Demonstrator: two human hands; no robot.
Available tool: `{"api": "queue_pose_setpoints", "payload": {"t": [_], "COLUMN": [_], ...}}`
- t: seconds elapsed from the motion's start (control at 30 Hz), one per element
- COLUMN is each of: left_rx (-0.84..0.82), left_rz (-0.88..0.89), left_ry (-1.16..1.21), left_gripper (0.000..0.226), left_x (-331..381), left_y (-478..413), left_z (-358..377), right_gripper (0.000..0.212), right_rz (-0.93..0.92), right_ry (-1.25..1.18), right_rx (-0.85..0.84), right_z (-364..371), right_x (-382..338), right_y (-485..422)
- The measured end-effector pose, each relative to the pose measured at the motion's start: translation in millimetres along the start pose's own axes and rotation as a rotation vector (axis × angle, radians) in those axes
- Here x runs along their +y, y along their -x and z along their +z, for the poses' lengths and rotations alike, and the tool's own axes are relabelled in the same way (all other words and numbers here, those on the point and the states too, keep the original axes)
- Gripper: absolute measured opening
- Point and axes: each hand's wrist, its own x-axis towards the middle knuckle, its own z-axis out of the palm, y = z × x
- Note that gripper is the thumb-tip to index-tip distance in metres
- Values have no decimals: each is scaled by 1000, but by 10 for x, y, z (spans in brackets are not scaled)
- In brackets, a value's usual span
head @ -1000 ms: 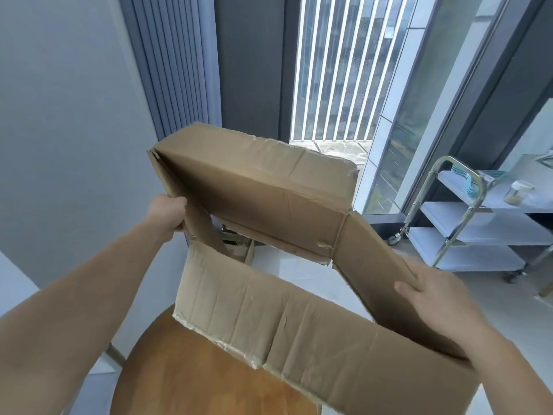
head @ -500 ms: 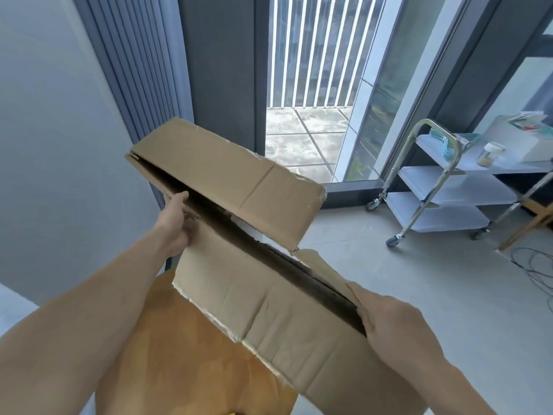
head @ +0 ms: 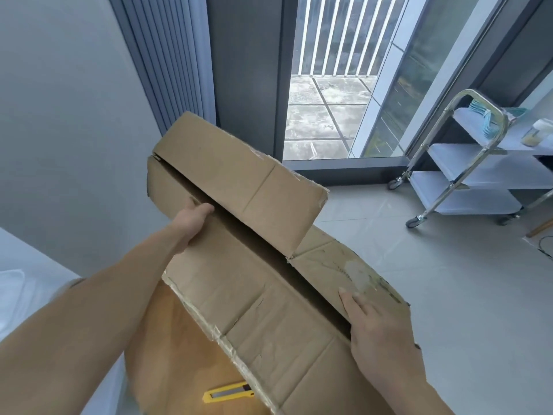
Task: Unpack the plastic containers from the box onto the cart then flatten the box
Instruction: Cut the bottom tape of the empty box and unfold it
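**Emptied carton held nearly flat above the desk**

At the left, the left hand [head: 194, 218] is seen at the dark slot between the panels of the cardboard box [head: 239, 295]. Its thumb is laid on the lower panel and its fingers are hidden beneath. A pinching grip on that panel's edge is therefore judged likely rather than certain.

Below the forearm, the round wooden desk [head: 161, 348] is partly covered by the box. A yellow utility knife [head: 228, 395] lies on the desk just beside the box's ragged near edge.

The box is held in the air over the desk, tilted and folded almost shut, with its upper panel raised a little above the rest. No containers are seen in it.

Further right, the right hand [head: 380, 333] is laid on the far panel with fingers straight. The panel is pressed rather than clasped.

At the far right, well apart on the floor [head: 419, 265], the cart [head: 475, 175] stands. The plastic containers [head: 481, 115] are seen on its top shelf, small and blurred.

The cardboard is judged to be light, stiff across its panels and weak at the creases, with worn, torn flap edges that could rip. It would best be held at the folded side creases, with flat palms pressed on the broad faces.
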Motion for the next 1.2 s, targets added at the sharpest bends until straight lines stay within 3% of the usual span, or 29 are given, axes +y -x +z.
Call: {"api": "queue_pose_setpoints", "payload": {"t": [0.07, 0.2, 0.27, 0.5, 0.77, 0.93, 1.03, 1.2], "left_rx": [-6, -102, -57, -86, -188, -92, -26, 64], "left_rz": [-29, -111, -102, -7, -31, -56, -43, -123], "left_ry": [12, 53, 27, -406, -716, -840, -773, -558], "left_gripper": [33, 50, 58, 81, 95, 95, 77, 71], "left_x": [-42, -241, -333, -554, -1043, -1412, -1661, -2142], "left_y": [58, 35, -40, -181, -196, -86, 79, 479], "left_z": [8, -56, -11, 55, -153, -187, -84, 115], "right_gripper": [79, 80, 84, 84, 95, 96, 99, 96], "right_rz": [-53, -94, -122, -165, -159, -147, -138, -155], "right_ry": [52, 45, 28, -21, -135, -135, -107, -52], "right_rx": [63, 68, 43, 20, -200, -254, -334, -417], "right_z": [33, 262, 458, 876, 1312, 1514, 1690, 2016], "right_x": [-78, -115, -108, -151, -392, -535, -607, -573], "right_y": [-9, 16, 75, 120, 404, 445, 484, 598]}}
